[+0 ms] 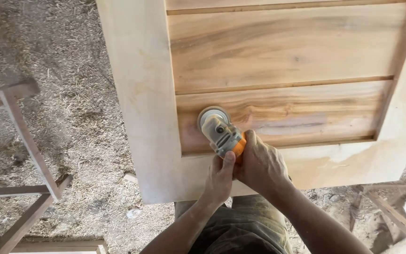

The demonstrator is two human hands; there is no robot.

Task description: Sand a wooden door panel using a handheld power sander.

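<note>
While both hands close around the body of an angle grinder, its round sanding disc lies flat against the lowest recessed panel of an unfinished wooden door. The right hand wraps the orange rear of the tool from about 4 o'clock, fingers curled tight over it; the left hand steadies it from 6 o'clock, thumb pressed up along the grey housing. Neither hand shows any slack, so both hold the tool firmly.

The disc sits at the panel's left end, toward 9 o'clock, just beside the pale side rail of the frame. I judge this to be sanding of the panel face, with the work at the corner. A further pass would call for the disc kept flat and drawn toward 3 o'clock along the grain, clear of the raised frame edge.

Sawdust covers the ground, and wooden frames stand at 9 o'clock.
</note>
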